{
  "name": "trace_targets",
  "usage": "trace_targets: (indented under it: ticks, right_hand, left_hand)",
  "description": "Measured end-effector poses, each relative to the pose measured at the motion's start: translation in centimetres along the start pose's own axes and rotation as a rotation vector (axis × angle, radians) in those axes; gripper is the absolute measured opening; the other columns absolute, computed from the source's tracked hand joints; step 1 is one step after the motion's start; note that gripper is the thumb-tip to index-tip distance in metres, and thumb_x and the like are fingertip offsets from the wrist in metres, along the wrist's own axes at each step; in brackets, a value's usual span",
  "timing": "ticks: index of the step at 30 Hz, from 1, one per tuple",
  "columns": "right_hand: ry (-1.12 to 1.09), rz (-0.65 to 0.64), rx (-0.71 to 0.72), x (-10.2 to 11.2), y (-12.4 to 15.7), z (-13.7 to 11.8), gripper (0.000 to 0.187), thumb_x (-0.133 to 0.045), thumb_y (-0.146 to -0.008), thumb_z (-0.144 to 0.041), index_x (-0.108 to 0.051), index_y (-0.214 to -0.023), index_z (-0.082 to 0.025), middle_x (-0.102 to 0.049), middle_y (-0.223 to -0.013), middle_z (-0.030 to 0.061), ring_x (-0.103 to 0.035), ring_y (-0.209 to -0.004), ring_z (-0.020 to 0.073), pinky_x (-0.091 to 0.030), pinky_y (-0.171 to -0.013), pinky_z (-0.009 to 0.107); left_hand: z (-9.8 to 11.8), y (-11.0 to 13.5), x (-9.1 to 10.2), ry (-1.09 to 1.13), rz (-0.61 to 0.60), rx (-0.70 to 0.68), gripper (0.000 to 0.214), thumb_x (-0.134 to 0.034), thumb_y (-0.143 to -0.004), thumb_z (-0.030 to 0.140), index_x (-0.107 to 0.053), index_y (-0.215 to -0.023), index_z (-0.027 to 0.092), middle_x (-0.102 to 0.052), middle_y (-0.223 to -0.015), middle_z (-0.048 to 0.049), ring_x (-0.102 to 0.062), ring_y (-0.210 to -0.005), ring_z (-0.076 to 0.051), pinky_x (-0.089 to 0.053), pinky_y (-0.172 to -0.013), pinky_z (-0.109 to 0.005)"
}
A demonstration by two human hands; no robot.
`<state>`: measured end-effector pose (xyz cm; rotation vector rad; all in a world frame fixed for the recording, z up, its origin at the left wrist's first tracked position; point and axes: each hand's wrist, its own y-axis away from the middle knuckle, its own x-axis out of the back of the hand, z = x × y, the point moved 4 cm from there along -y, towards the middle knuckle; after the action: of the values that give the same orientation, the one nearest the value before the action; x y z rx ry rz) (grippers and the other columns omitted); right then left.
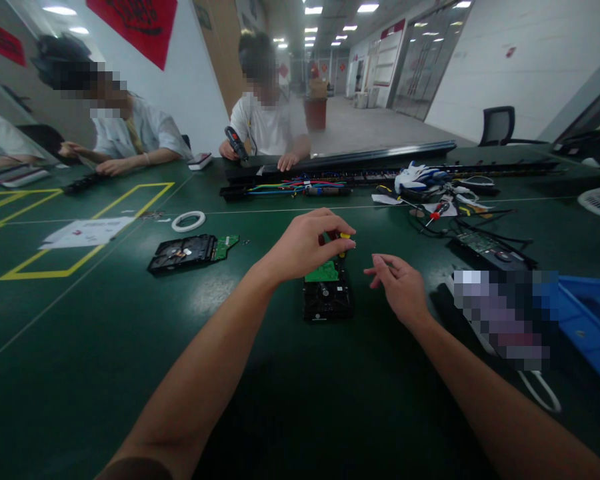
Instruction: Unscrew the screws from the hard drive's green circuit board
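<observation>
A black hard drive (326, 301) with a green circuit board (323, 271) lies on the green table in front of me. Above the board's far right corner, my left hand (313, 241) pinches a small screwdriver (347, 236) with a yellow handle. The screwdriver stands roughly upright, and its tip is hard to make out. To the right of the drive, my right hand (397, 283) hovers with fingers apart and no object visible in it. Another hard drive (185, 253) rests farther left, its green board (226, 247) sticking out to one side.
A white ring (189, 221) lies beyond the left drive. Gloves (420, 179), cables and a red screwdriver (436, 213) are at back right, near another drive (493, 250). A blue bin (590, 320) stands at right. Across the table, a person (267, 123) holds a power screwdriver (236, 143).
</observation>
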<state>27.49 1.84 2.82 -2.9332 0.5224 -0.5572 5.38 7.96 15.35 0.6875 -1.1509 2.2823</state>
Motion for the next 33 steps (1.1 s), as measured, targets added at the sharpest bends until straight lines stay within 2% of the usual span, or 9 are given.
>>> trace_targets:
  ticks: [3, 8, 11, 13, 15, 19, 22, 28, 33]
  right_hand:
    - [0.033, -0.02, -0.033, 0.0, 0.3, -0.5, 0.05, -0.052, -0.102, -0.053, -0.071, -0.129, -0.015, -0.064, -0.054, -0.0004, -0.077, -0.074, 0.0258, -0.053, -0.065, 0.035]
    - [0.075, -0.056, -0.073, 0.0, 0.1, 0.3, 0.042, -0.053, -0.093, -0.036, -0.074, -0.125, -0.019, -0.073, -0.062, 0.0009, -0.068, -0.05, 0.0204, -0.052, -0.057, 0.037]
    - [0.152, -0.112, -0.02, 0.1, -0.1, 0.7, 0.033, -0.05, -0.091, -0.028, -0.082, -0.098, -0.024, -0.061, -0.044, -0.0054, -0.063, -0.042, 0.0185, -0.058, -0.089, 0.049]
    - [0.158, -0.126, 0.047, 0.1, -0.1, 0.5, 0.032, -0.05, -0.089, -0.023, -0.082, -0.087, -0.024, -0.056, -0.038, -0.0067, -0.071, -0.054, 0.0207, -0.044, -0.115, 0.054]
    - [0.154, -0.099, 0.06, 0.1, -0.1, 0.4, 0.031, -0.05, -0.091, -0.023, -0.081, -0.085, -0.024, -0.06, -0.041, -0.0051, -0.076, -0.066, 0.0226, -0.037, -0.121, 0.055]
    - [0.062, 0.002, 0.033, 0.1, -0.1, 0.7, 0.034, -0.053, -0.099, -0.038, -0.076, -0.12, -0.024, -0.08, -0.081, 0.0027, -0.078, -0.086, 0.0247, -0.056, -0.097, 0.049]
    - [-0.042, 0.048, 0.07, 0.0, -0.1, 0.6, 0.048, -0.066, -0.095, -0.045, -0.064, -0.138, -0.025, -0.076, -0.123, 0.0104, -0.077, -0.102, 0.0262, -0.06, -0.082, 0.04]
    - [0.055, 0.11, 0.036, 0.6, 0.2, -0.2, 0.052, -0.063, -0.097, -0.053, -0.062, -0.139, -0.023, -0.077, -0.108, 0.0095, -0.067, -0.054, 0.0147, -0.052, -0.053, 0.031]
    - [0.077, 0.07, 0.017, 0.4, 0.3, 0.2, 0.035, -0.056, -0.096, -0.033, -0.068, -0.128, -0.024, -0.076, -0.124, 0.0104, -0.071, -0.054, 0.0138, -0.053, -0.053, 0.031]
  left_hand:
    - [0.0, 0.0, 0.0, 0.001, -0.008, -0.005, 0.013, -0.075, -0.097, 0.026, -0.078, -0.107, 0.02, -0.075, -0.104, -0.0052, -0.069, -0.087, -0.014, -0.055, -0.077, -0.029]
    - [0.0, 0.0, 0.0, 0.016, -0.022, 0.009, 0.014, -0.074, -0.097, 0.027, -0.078, -0.108, 0.02, -0.075, -0.105, -0.0056, -0.069, -0.088, -0.015, -0.055, -0.076, -0.029]
    - [0.0, 0.0, -0.1, 0.016, -0.026, 0.015, 0.014, -0.073, -0.098, 0.028, -0.078, -0.108, 0.02, -0.076, -0.106, -0.0061, -0.069, -0.088, -0.015, -0.055, -0.076, -0.029]
    - [-0.1, 0.0, -0.1, 0.013, -0.029, 0.013, 0.015, -0.072, -0.098, 0.028, -0.078, -0.109, 0.02, -0.076, -0.107, -0.0061, -0.069, -0.089, -0.015, -0.055, -0.076, -0.029]
    - [0.0, 0.0, -0.1, 0.012, -0.04, 0.009, 0.015, -0.071, -0.099, 0.027, -0.078, -0.111, 0.021, -0.076, -0.108, -0.0063, -0.069, -0.09, -0.015, -0.056, -0.078, -0.029]
    - [0.1, 0.0, 0.0, -0.024, -0.054, -0.01, 0.021, -0.068, -0.1, 0.021, -0.078, -0.118, 0.022, -0.074, -0.11, -0.0072, -0.068, -0.096, -0.017, -0.056, -0.087, -0.033]
    - [0.1, 0.0, 0.0, -0.045, -0.047, -0.035, 0.026, -0.066, -0.1, 0.017, -0.078, -0.123, 0.022, -0.07, -0.113, -0.0088, -0.067, -0.101, -0.018, -0.056, -0.094, -0.036]
    - [-0.1, 0.0, -0.2, -0.02, -0.071, -0.039, 0.029, -0.064, -0.102, 0.018, -0.076, -0.128, 0.023, -0.072, -0.111, -0.0079, -0.068, -0.099, -0.019, -0.056, -0.092, -0.036]
    - [0.1, 0.0, -0.2, -0.011, -0.075, -0.035, 0.029, -0.063, -0.102, 0.017, -0.076, -0.127, 0.022, -0.071, -0.108, -0.0075, -0.068, -0.098, -0.018, -0.055, -0.091, -0.036]
